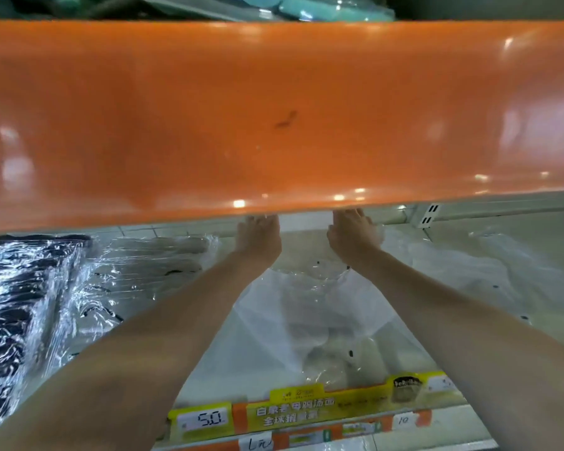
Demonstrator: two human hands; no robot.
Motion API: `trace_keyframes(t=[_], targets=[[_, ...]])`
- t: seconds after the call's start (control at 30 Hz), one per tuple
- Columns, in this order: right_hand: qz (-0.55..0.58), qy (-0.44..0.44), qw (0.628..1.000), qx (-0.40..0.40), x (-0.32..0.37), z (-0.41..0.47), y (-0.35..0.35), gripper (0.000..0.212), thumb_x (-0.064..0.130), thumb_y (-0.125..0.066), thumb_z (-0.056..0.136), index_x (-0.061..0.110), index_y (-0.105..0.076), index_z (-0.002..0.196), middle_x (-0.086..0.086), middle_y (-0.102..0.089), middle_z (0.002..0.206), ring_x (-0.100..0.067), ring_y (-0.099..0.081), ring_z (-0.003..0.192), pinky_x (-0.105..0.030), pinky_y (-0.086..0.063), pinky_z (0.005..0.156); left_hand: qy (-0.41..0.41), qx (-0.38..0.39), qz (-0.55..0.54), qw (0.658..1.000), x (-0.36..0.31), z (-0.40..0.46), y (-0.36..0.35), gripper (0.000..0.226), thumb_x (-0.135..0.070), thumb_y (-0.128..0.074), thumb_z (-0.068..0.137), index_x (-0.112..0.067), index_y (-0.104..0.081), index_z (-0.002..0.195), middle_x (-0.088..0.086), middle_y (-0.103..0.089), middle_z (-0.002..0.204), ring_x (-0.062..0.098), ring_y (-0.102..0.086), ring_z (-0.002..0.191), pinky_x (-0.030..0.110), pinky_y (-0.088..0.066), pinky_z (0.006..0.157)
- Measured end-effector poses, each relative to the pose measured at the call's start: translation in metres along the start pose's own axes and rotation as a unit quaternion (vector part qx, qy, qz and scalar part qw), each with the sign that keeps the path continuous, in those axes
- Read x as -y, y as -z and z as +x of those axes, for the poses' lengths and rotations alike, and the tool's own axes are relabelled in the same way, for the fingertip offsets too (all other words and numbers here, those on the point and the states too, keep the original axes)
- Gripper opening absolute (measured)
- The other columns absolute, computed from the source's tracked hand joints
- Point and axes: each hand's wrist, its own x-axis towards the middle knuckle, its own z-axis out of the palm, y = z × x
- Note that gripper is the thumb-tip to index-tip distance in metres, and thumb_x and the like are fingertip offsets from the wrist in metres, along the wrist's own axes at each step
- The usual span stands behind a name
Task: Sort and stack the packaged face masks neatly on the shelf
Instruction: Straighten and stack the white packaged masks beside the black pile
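Observation:
Both my arms reach deep into a white shelf [449,398] under an orange shelf front [274,118]. My left hand [258,239] and my right hand [352,237] are at the far end of a clear packet of white face masks [309,320] lying in the middle. The orange front hides the fingertips of both hands, so the hold on the packet cannot be made out. More clear packets of white masks [488,271] lie to the right. Packets of black masks [20,288] are stacked at the left, with pale ones [137,265] beside them.
The orange shelf front hangs low and covers the back of the shelf. Price labels [205,419] and a yellow strip [306,408] run along the shelf's front edge. Teal packets [323,8] lie on the shelf above.

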Motion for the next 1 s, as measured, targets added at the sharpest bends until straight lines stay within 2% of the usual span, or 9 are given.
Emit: trace_keyframes(t=[0.07,0.1,0.17,0.23,0.37,0.5,0.7,0.9,1.0], targets=[[-0.029,0.016,0.999,-0.004,0.003,0.003,-0.001,0.021,0.007,-0.043,0.098,0.004,-0.052,0.116,-0.009,-0.047,0.104,-0.025,-0.049,0.11,-0.032,-0.039,0.086,-0.003,-0.027,0.015,1.0,-0.001,0.004,-0.005,0.029,-0.003,-0.039,0.089,-0.01,-0.053,0.113,0.006,-0.053,0.094,0.025,-0.05,0.097,0.032,-0.036,0.076],[-0.039,0.028,0.999,-0.005,0.005,0.003,0.0,0.016,0.008,-0.042,0.098,0.006,-0.053,0.109,-0.006,-0.042,0.094,-0.025,-0.05,0.104,-0.032,-0.039,0.086,0.002,-0.034,0.013,0.999,-0.002,0.005,-0.008,0.026,-0.003,-0.038,0.09,-0.013,-0.052,0.109,0.0,-0.044,0.081,0.022,-0.044,0.087,0.03,-0.032,0.071],[-0.05,0.044,0.998,-0.001,0.004,0.003,-0.001,0.01,0.008,-0.041,0.099,0.014,-0.043,0.091,0.001,-0.031,0.08,-0.021,-0.042,0.088,-0.031,-0.036,0.084,0.008,-0.037,-0.007,0.999,-0.006,0.009,-0.013,0.025,-0.005,-0.035,0.093,-0.013,-0.052,0.109,-0.002,-0.035,0.081,0.016,-0.034,0.082,0.024,-0.028,0.067],[-0.073,0.053,0.996,-0.006,0.002,0.006,-0.005,0.022,0.008,-0.041,0.098,0.016,-0.035,0.079,0.003,-0.026,0.07,-0.017,-0.035,0.083,-0.032,-0.038,0.088,0.018,-0.04,-0.039,0.998,-0.009,0.013,-0.016,0.021,-0.007,-0.035,0.095,-0.016,-0.051,0.105,-0.001,-0.038,0.089,0.013,-0.032,0.08,0.022,-0.021,0.056],[-0.126,0.074,0.989,-0.007,-0.004,0.01,-0.015,0.019,0.006,-0.044,0.094,0.013,-0.057,0.105,-0.003,-0.054,0.086,-0.02,-0.05,0.084,-0.033,-0.038,0.085,0.017,-0.059,-0.025,0.998,-0.011,0.014,-0.021,0.011,-0.013,-0.044,0.095,-0.021,-0.051,0.092,0.001,-0.049,0.091,0.019,-0.042,0.081,0.028,-0.024,0.064],[-0.134,0.087,0.987,-0.008,-0.011,0.003,-0.026,0.014,0.007,-0.049,0.089,0.018,-0.056,0.095,0.0,-0.059,0.092,-0.02,-0.055,0.095,-0.034,-0.036,0.085,-0.017,-0.063,0.084,0.994,-0.014,0.006,-0.027,0.019,-0.006,-0.05,0.089,-0.016,-0.062,0.1,0.004,-0.062,0.101,0.025,-0.055,0.098,0.032,-0.028,0.073],[-0.089,0.114,0.989,-0.039,-0.024,-0.024,-0.044,0.01,0.011,-0.054,0.086,0.009,-0.064,0.09,-0.008,-0.063,0.098,-0.029,-0.059,0.098,-0.037,-0.04,0.084,-0.086,-0.08,0.065,0.991,-0.01,-0.025,-0.04,0.018,-0.014,-0.047,0.093,-0.013,-0.06,0.105,0.004,-0.061,0.107,0.025,-0.054,0.106,0.032,-0.036,0.083],[-0.004,0.137,0.987,-0.079,-0.029,-0.066,-0.051,0.01,0.012,-0.07,0.079,0.014,-0.063,0.072,-0.001,-0.064,0.073,-0.024,-0.063,0.07,-0.033,-0.048,0.067,-0.121,-0.132,0.025,0.984,-0.007,-0.071,-0.047,0.008,-0.009,-0.068,0.07,-0.014,-0.062,0.072,0.002,-0.062,0.07,0.025,-0.063,0.065,0.029,-0.046,0.052],[0.015,0.137,0.989,-0.059,-0.027,-0.085,-0.052,0.007,0.015,-0.062,0.087,0.014,-0.064,0.08,-0.001,-0.065,0.081,-0.023,-0.063,0.078,-0.035,-0.046,0.073,-0.139,-0.139,-0.004,0.981,-0.005,-0.09,-0.052,0.006,-0.011,-0.062,0.066,-0.016,-0.061,0.069,-0.001,-0.062,0.067,0.022,-0.063,0.061,0.027,-0.046,0.05]])
